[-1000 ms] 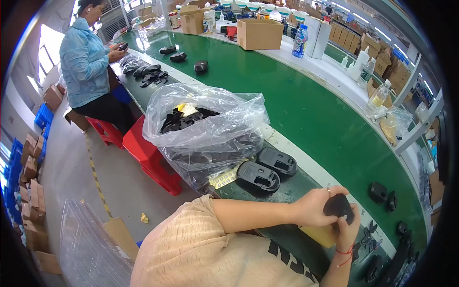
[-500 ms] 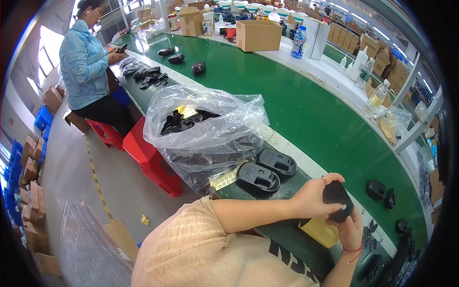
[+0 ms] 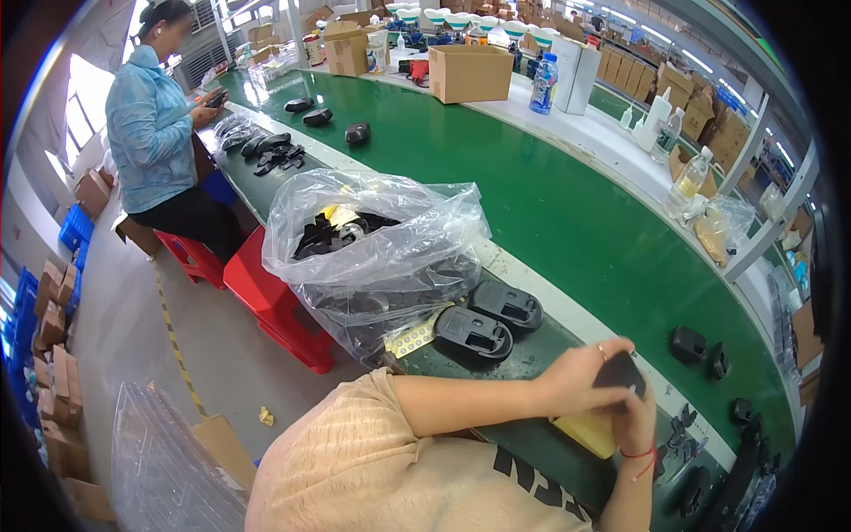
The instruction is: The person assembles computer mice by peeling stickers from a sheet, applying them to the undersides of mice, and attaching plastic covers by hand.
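Note:
Both of my hands grip one black computer mouse (image 3: 618, 376) above the bench, low on the right. My left hand (image 3: 567, 383) is closed on its left side, and a ring shows on one finger. My right hand (image 3: 633, 424), with a red cord at the wrist, clasps it from below and the right. Beneath the hands a yellow block-like thing (image 3: 587, 433) is partly covered. Left of them, two black mouse bodies (image 3: 473, 333) lie with their undersides and open battery bays up. Beside these lies a yellow sheet of round stickers (image 3: 411, 340).
A clear plastic bag (image 3: 390, 270) of black parts stands on the bench (image 3: 554, 341). A green conveyor belt (image 3: 550, 204) runs beyond, carrying several mice and a mouse shell (image 3: 687, 344). Small black parts (image 3: 681, 433) lie right of my hands. A co-worker (image 3: 151, 133) sits far left near red stools (image 3: 270, 301).
My hands have drawn closer around the mouse and turned it, so less of its surface shows. The whole view has shifted slightly.

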The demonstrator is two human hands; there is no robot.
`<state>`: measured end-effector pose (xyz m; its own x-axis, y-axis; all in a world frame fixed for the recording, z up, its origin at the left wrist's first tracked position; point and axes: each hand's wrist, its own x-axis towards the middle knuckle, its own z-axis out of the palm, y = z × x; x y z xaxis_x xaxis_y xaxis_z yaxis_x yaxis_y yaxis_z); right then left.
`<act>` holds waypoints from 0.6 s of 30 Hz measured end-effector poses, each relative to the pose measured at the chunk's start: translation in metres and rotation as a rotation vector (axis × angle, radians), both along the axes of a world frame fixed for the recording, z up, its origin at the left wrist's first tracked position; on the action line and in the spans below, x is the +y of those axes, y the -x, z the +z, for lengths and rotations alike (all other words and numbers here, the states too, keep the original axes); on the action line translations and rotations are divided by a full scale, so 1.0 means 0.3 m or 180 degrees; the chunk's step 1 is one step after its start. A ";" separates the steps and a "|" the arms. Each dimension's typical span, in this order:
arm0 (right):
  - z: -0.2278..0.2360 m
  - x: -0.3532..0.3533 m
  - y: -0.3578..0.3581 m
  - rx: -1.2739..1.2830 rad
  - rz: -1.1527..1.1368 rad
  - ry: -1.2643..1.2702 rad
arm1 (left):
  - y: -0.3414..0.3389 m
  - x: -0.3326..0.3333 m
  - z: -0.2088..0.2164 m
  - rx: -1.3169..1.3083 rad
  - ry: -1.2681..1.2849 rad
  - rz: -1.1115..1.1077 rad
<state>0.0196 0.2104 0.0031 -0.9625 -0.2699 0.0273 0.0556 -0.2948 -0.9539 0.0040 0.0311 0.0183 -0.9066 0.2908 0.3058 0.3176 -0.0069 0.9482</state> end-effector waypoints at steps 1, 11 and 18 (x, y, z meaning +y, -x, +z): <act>0.004 -0.005 0.003 -0.0029 0.0028 -0.0062 | -0.007 -0.005 0.010 0.0200 0.0358 -0.0023; -0.037 0.025 -0.011 -0.0135 -0.0171 0.0330 | 0.082 -0.772 0.252 0.2472 0.1829 0.4180; -0.019 -0.023 -0.012 -0.0085 0.0052 0.0177 | 0.099 -1.130 -0.016 -0.0889 0.3220 0.2168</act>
<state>0.0232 0.2036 -0.0026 -0.9586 -0.2843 0.0171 0.0860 -0.3461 -0.9342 -0.0256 -0.3079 0.0135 -0.9628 -0.2702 -0.0077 -0.2423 0.8499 0.4679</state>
